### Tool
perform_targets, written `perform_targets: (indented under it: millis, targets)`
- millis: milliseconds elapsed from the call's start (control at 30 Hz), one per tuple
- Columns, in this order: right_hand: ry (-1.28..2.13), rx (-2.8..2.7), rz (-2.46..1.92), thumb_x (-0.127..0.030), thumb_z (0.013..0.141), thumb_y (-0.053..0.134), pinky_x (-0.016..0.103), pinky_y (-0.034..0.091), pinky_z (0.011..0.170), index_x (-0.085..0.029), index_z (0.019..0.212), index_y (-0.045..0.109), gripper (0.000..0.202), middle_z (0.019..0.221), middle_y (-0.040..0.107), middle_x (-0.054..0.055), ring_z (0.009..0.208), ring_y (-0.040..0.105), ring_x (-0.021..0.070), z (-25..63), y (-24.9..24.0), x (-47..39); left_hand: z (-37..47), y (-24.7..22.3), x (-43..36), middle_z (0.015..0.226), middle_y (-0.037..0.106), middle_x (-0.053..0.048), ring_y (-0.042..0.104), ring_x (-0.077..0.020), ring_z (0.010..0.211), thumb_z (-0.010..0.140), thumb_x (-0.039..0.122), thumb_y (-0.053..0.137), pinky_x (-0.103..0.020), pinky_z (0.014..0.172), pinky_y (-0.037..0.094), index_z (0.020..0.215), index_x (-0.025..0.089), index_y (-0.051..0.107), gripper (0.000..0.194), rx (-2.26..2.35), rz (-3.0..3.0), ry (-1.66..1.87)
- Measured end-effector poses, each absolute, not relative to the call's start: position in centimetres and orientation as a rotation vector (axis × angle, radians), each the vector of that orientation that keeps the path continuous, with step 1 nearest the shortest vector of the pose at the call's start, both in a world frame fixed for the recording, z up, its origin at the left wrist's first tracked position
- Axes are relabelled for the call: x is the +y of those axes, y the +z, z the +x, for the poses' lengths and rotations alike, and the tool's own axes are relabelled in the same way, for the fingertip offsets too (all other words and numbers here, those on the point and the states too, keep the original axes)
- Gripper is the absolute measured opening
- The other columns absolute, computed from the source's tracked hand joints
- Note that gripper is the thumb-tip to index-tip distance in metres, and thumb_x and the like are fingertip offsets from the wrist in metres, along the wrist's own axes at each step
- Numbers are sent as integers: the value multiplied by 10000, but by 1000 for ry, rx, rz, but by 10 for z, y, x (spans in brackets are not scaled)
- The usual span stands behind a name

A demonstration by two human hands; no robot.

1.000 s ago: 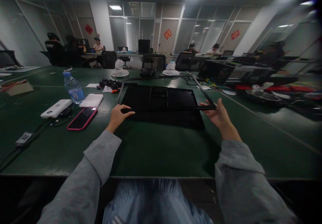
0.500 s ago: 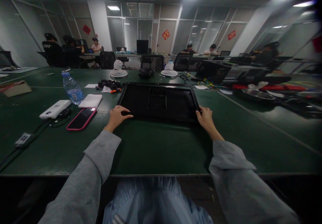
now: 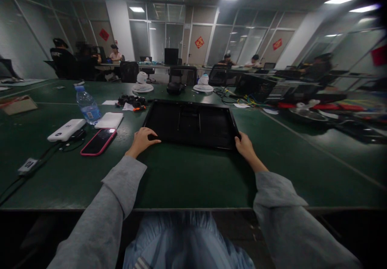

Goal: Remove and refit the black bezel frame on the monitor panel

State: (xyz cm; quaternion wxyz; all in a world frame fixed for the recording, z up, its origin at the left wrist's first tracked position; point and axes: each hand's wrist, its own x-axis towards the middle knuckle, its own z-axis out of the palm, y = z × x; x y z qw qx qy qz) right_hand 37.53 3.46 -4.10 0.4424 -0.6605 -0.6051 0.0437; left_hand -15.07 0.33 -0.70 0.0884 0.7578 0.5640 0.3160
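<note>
A black rectangular monitor casing, with a raised rim and a recessed panel in its middle, lies in front of me on the green table. At its near left corner my left hand is closed, thumb and fingers pinching the rim. My right hand grips the near right corner, its thumb on top and most of the other fingers hidden. The inside of the casing faces up.
To the left are a pink-edged phone, a white power bank with cables, a white pad and a water bottle. Beyond stand two white fans. A computer case and clutter sit at right. Several people work farther off.
My right hand and the right side of the casing have shifted slightly toward me. My left hand keeps nearly the same place on the corner.
</note>
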Motion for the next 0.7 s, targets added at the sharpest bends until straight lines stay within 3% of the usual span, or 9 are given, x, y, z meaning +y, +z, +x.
perform_targets:
  millis: [200,333,500,600,700]
  targets:
    - [125,-1457,-1649,-290,829,519,558,453,1175,-153,1337,663,545,1262,714,196,1277,631,359,371,-39,37,-150,-5,1,1102,751,-75,628,-314,1128,838,621,790,-470,1010,462,982,272,783,378,1732,2258,853]
    - [120,-1446,-1671,-269,828,515,580,434,1181,-129,1337,663,549,1335,694,222,1301,628,370,370,-37,43,-147,-2,-2,1039,771,-72,649,-311,1061,948,673,615,-481,1007,459,950,277,803,438,1735,2251,798]
    - [125,-1427,-1667,-286,837,533,557,447,1175,-141,1328,686,534,1339,713,193,1276,652,351,372,-38,54,-144,-3,-2,1131,755,-70,613,-306,1183,1032,582,511,-505,1069,458,935,289,813,431,1754,2214,899]
    - [137,-1414,-1652,-292,831,560,544,472,1155,-147,1317,704,528,1293,739,179,1226,679,345,374,-39,58,-150,-10,4,1351,670,-103,554,-325,1325,995,476,613,-515,1121,458,1115,282,801,296,1906,2104,1190]
    - [132,-1417,-1652,-280,839,557,546,485,1137,-165,1327,710,524,1251,757,168,1198,691,345,374,-39,58,-161,-18,13,1453,603,-186,551,-352,1376,945,408,690,-499,1163,448,1305,181,731,428,2102,1834,1415]
